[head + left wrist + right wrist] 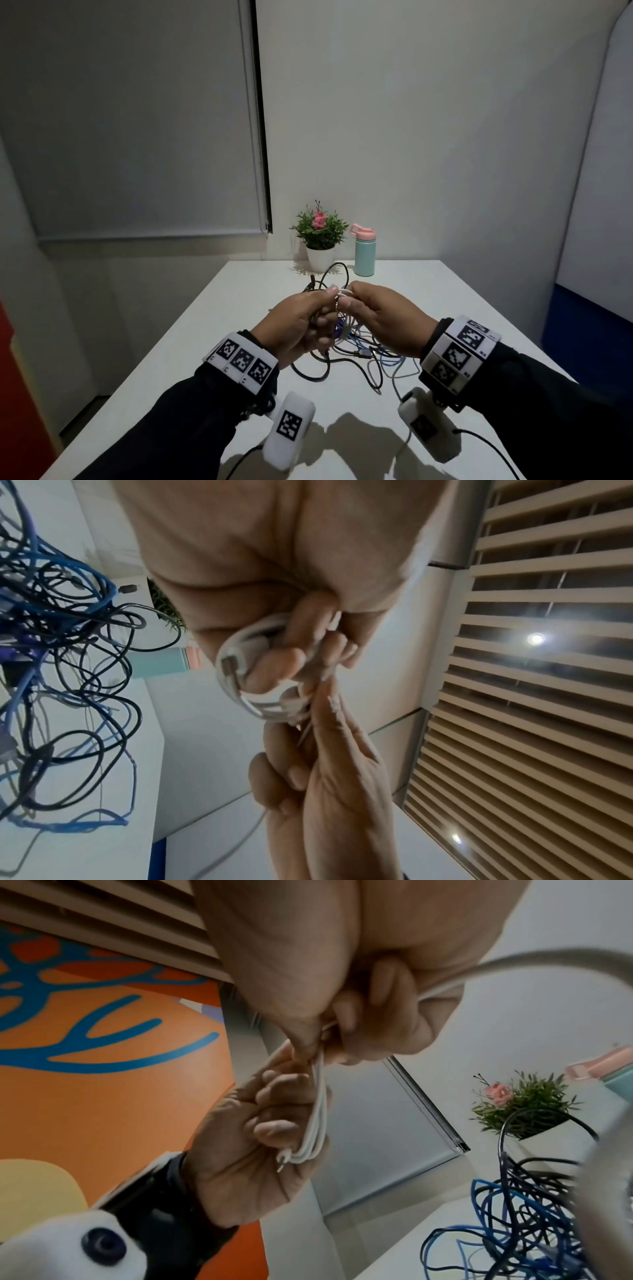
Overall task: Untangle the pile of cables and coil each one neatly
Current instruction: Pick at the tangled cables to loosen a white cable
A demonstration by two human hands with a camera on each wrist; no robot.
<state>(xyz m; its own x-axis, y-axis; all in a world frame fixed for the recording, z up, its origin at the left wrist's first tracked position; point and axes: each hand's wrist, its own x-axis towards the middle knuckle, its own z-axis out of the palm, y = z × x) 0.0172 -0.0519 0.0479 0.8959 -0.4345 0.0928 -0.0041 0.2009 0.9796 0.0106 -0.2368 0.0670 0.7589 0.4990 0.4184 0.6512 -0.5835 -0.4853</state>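
A thin white cable (343, 293), wound into small loops, is held up above the white table (222, 342) between both hands. My left hand (325, 310) grips the loops in its curled fingers; the left wrist view shows the coil (236, 669) wrapped round them. My right hand (350, 295) pinches the top of the same coil between thumb and forefinger. In the right wrist view the loops (316, 1118) hang by the left hand (274, 1110), a metal plug tip poking out below. Beneath the hands lies the tangled pile of black and blue cables (363, 359).
A potted plant (320, 236) and a teal bottle with a pink lid (364, 253) stand at the table's far edge against the wall. A closed blind hangs at the back left. Black cable loops reach toward the plant pot.
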